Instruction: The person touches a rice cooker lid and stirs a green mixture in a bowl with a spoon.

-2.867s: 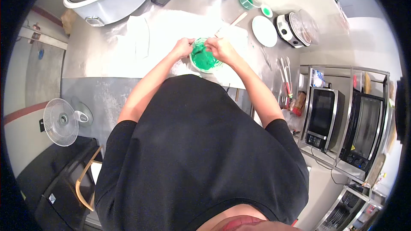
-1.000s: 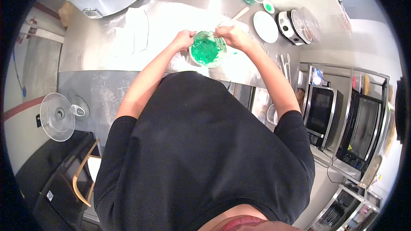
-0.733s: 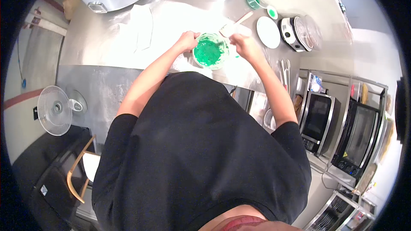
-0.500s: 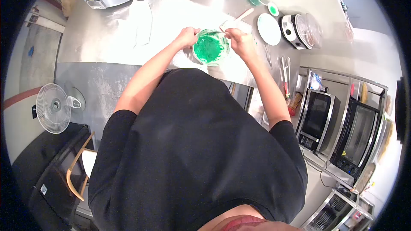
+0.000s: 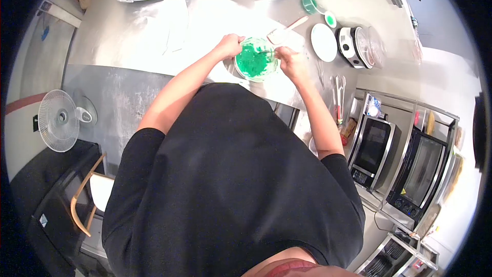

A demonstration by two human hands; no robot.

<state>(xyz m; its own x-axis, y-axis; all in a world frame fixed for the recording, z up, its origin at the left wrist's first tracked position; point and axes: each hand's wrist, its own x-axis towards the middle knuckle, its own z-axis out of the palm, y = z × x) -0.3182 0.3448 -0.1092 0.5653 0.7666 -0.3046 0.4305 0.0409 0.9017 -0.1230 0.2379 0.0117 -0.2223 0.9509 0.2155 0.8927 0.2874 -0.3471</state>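
Flanking the bowl (image 5: 270, 66), left grip (image 5: 230, 46) clasps its rim, right grip (image 5: 289, 61) pinches a utensil (image 5: 266, 52)

The one camera sits on the person's head, and from beside the worktop I see it face forward and down, its sightline running over the black shirt (image 5: 230, 174) to the bowl (image 5: 272, 64). The shirt is nearest the lens and fills much of the view below the bowl; the bowl lies farther out, above the middle. The sweep is very wide, taking in the fan (image 5: 60, 120) left of the bowl and the microwave (image 5: 373, 146) right of it, within a curved dark border.
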